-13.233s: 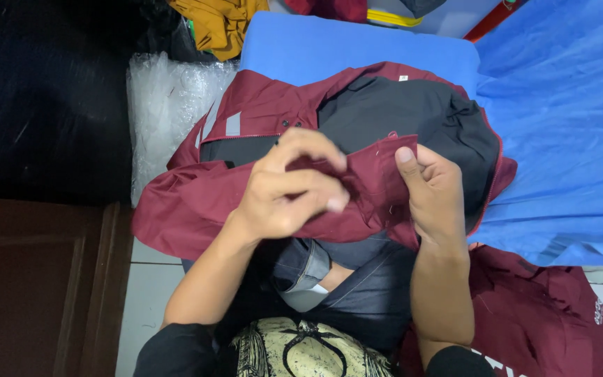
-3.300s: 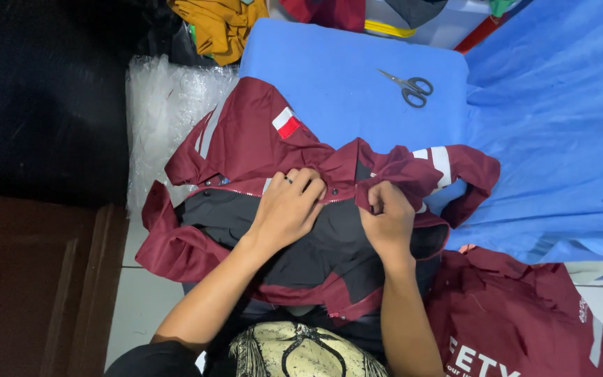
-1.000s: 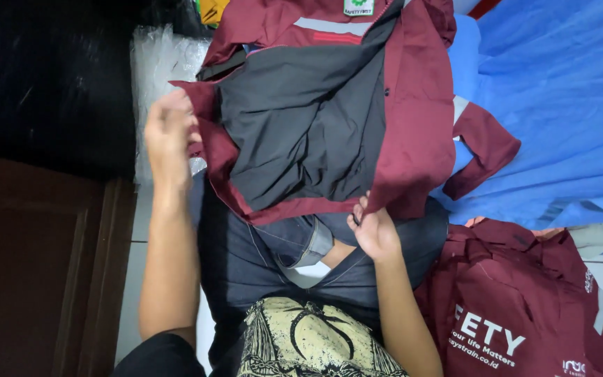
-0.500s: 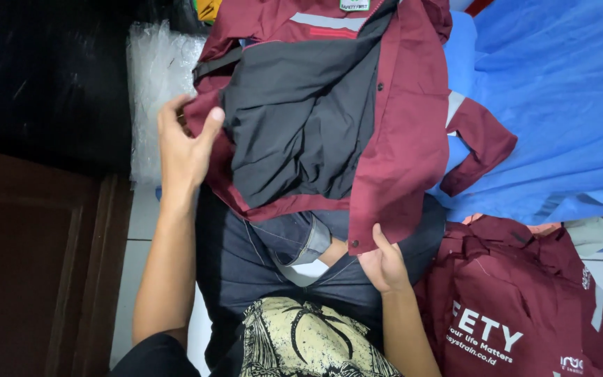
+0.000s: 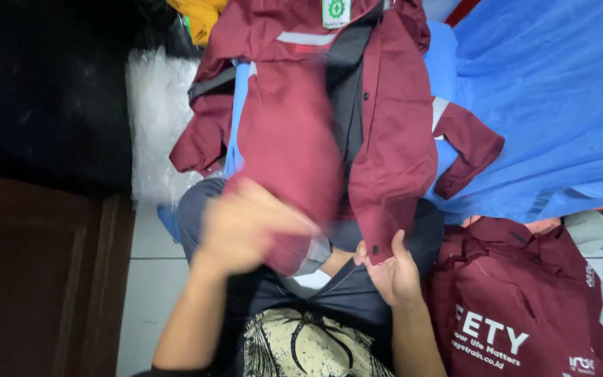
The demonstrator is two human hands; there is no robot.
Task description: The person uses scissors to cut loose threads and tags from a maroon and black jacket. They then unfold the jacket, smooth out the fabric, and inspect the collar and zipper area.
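A maroon work shirt with a dark lining and grey reflective strips lies spread over a blue surface and my lap, collar away from me. My left hand, blurred by motion, grips the shirt's left front panel and has it folded over the dark lining. My right hand pinches the bottom hem of the right front panel near a button. One sleeve sticks out to the right.
More maroon garments are piled at my lower right. Blue cloth covers the surface ahead and to the right. A clear plastic bag lies on the left beside a dark wooden panel. Yellow fabric shows at the top.
My left hand swung the left front panel from the spread-out side across the dark lining, closing the shirt's front. My right hand stayed at the hem of the right panel.
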